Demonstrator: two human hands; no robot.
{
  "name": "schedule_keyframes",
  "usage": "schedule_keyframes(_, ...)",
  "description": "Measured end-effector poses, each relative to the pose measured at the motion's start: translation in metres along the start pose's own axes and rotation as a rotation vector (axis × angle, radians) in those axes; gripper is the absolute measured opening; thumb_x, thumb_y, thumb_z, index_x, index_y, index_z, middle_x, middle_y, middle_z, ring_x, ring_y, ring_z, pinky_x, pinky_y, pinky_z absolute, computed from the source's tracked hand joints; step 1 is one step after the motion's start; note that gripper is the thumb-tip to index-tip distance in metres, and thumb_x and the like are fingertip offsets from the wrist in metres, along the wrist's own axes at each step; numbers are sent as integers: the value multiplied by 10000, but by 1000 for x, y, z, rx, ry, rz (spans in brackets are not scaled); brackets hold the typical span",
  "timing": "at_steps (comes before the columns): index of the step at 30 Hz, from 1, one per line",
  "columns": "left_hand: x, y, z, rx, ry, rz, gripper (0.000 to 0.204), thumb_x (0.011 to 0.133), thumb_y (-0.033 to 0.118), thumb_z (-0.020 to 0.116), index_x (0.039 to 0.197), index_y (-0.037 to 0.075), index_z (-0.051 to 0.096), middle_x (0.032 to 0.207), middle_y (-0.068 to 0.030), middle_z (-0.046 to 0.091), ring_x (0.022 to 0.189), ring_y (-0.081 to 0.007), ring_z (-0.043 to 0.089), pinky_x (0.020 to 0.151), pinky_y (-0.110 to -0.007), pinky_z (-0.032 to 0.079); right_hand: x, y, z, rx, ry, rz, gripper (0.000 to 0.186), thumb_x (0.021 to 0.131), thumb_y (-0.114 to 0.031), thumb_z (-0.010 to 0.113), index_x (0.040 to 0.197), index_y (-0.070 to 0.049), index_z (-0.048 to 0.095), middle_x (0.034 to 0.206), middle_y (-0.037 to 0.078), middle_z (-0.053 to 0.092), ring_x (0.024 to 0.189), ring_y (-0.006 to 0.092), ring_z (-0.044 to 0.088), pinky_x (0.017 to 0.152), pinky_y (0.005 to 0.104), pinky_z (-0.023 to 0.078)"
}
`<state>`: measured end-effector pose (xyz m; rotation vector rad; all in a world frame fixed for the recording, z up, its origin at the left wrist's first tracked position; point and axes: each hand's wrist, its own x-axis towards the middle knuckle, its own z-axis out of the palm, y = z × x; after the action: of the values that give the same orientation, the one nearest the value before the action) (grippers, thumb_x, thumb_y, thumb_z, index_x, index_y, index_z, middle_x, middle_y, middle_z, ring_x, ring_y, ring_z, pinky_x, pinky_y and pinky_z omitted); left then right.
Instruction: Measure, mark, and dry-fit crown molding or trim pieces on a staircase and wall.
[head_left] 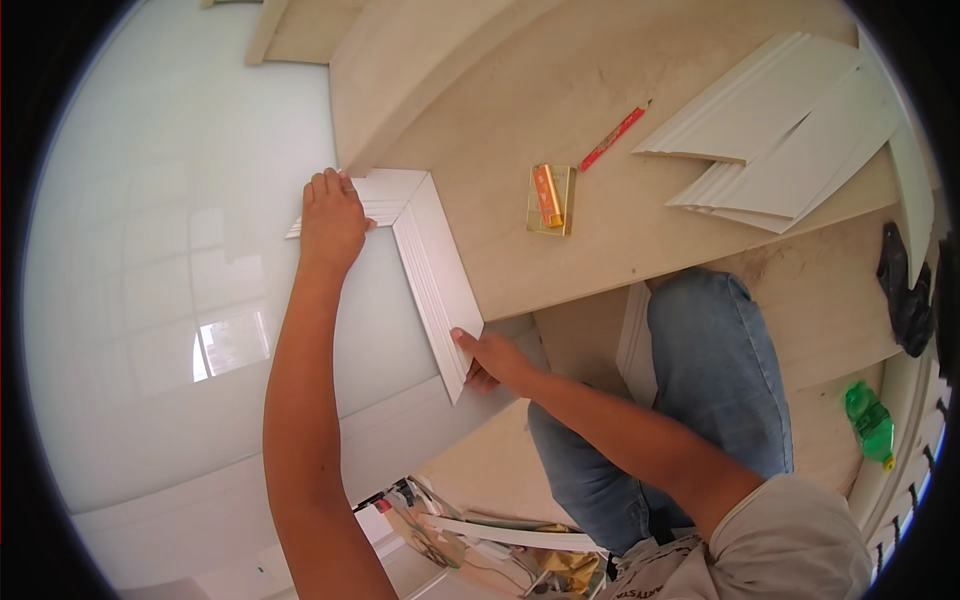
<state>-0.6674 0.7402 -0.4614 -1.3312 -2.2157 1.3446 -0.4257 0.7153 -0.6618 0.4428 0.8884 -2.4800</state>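
Two white grooved moulding strips meet at a mitred corner against a glossy pale wall, beside a beige stone step. My left hand (335,220) is closed over the shorter upper moulding strip (390,190), its fingers curled at the far edge and covering much of it. The longer moulding strip (437,265) slopes down along the step's end. Its lower, angle-cut end is gripped by my right hand (495,362), thumb on the face and the other fingers partly hidden at its side.
On the step (500,270) lie a red pencil (615,135) and a lighter (547,195) atop a small yellowish box (566,218). Several cut white moulding pieces (745,105) rest farther right. A green bottle (870,425) and black bag (903,290) are at right; assorted clutter (570,568) sits below.
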Motion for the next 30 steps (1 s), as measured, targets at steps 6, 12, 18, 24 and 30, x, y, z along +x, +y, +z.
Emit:
schedule_keyframes(6,4,3,-4,-16,-38,-4,824,782,329,869,1357,-173,559,1388,-265,536,1248,-359,491,1097,-442,392,18,8,-12,-65,-110,-45,871,970,-793,455,795,26,694,677,106,685,527,167,630,463,309,535)
schedule_keyframes(12,5,3,-3,17,11,13,835,762,351,885,1333,-174,576,1336,-235,569,1202,-327,504,1074,-417,403,23,5,-10,-82,-75,-15,865,1015,-740,426,763,46,684,638,104,668,517,174,611,470,310,528)
schedule_keyframes(18,8,3,-11,-12,-25,-1,820,739,359,900,1291,-170,604,1285,-219,588,1181,-322,512,1056,-413,416,20,4,-10,-33,-61,-12,829,1021,-723,442,766,28,683,629,89,660,512,166,608,472,303,524)
schedule_keyframes(24,7,-3,-15,-81,-48,42,771,738,386,885,1230,-154,641,1203,-205,618,1143,-318,513,1031,-410,428,16,5,-11,-18,-96,-10,825,1001,-752,449,766,1,689,639,76,668,522,156,615,486,298,515)
schedule_keyframes(30,10,-5,-18,-63,-64,68,756,738,396,881,1210,-150,653,1183,-199,620,1130,-318,510,1018,-404,429,17,4,-12,-10,-98,-19,809,1028,-704,452,786,26,706,654,93,688,520,156,621,483,296,519)
